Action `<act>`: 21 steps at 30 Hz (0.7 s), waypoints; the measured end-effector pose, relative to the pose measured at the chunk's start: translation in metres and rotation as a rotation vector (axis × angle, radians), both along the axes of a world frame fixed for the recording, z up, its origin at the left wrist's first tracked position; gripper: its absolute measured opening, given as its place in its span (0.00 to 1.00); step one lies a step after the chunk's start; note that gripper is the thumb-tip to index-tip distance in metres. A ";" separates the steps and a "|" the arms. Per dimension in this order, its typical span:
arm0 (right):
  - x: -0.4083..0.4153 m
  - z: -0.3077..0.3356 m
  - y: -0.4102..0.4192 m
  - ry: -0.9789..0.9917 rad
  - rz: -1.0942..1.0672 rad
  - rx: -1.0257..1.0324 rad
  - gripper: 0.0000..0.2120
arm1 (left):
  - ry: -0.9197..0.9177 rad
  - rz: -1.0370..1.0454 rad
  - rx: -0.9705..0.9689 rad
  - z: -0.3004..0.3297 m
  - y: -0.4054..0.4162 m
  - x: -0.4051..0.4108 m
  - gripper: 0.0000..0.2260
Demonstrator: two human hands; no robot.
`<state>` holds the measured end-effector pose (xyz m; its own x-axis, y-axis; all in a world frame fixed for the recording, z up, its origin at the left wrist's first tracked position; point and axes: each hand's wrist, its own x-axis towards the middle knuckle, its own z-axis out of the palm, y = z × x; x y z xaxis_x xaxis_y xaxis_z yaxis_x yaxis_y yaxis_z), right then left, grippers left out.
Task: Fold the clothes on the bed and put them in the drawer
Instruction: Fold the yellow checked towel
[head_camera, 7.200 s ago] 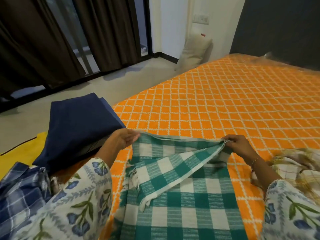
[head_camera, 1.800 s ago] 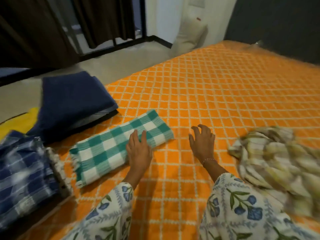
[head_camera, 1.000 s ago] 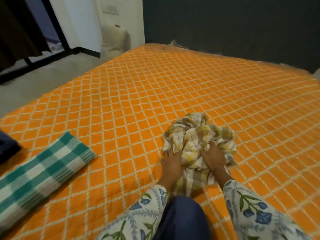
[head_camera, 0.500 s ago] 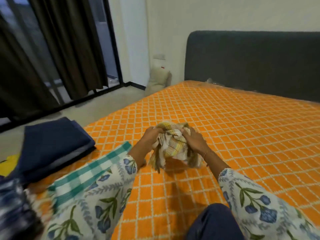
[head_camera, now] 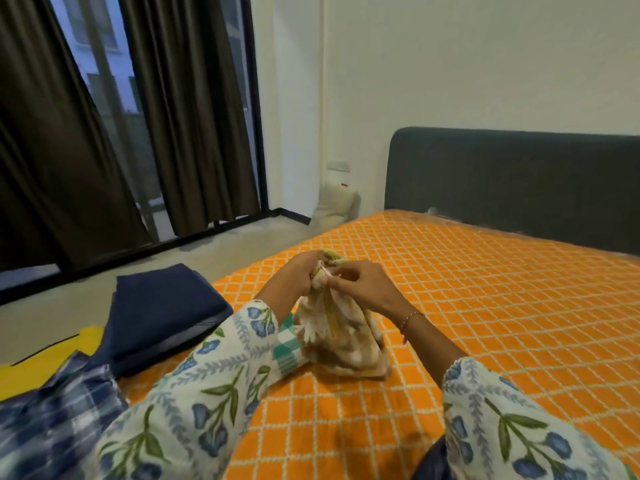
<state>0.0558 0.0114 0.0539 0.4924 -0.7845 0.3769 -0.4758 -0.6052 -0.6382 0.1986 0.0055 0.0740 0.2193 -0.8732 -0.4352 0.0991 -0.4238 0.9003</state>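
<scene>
Now the crumpled yellow-and-white checked cloth (head_camera: 341, 336) is up off the orange quilted bed (head_camera: 485, 306), where it sat in a heap a second ago. My left hand (head_camera: 300, 271) and right hand (head_camera: 363, 289) both pinch its top, close together. It hangs straight down between them near the bed's left edge, its bottom touching the bed. Next I think I pull my hands apart to open it.
</scene>
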 end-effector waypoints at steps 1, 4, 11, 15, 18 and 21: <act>0.004 0.003 0.003 0.067 -0.006 -0.060 0.11 | -0.019 0.008 -0.008 0.002 0.000 -0.001 0.13; 0.008 0.012 0.003 0.200 -0.059 -0.152 0.06 | -0.037 -0.017 -0.026 0.006 0.001 -0.002 0.15; -0.014 0.052 -0.024 0.119 -0.101 -0.122 0.11 | -0.724 -0.306 -0.219 0.031 0.005 -0.002 0.21; -0.028 0.078 -0.037 0.122 -0.124 -0.186 0.09 | -0.530 -0.454 -0.612 0.046 0.000 -0.017 0.01; -0.039 0.091 -0.045 0.152 -0.142 -0.244 0.10 | -0.836 -0.338 -0.790 0.044 -0.019 -0.025 0.12; -0.053 0.104 -0.056 0.071 -0.194 -0.276 0.10 | -0.765 -0.304 -0.813 0.040 -0.025 -0.024 0.15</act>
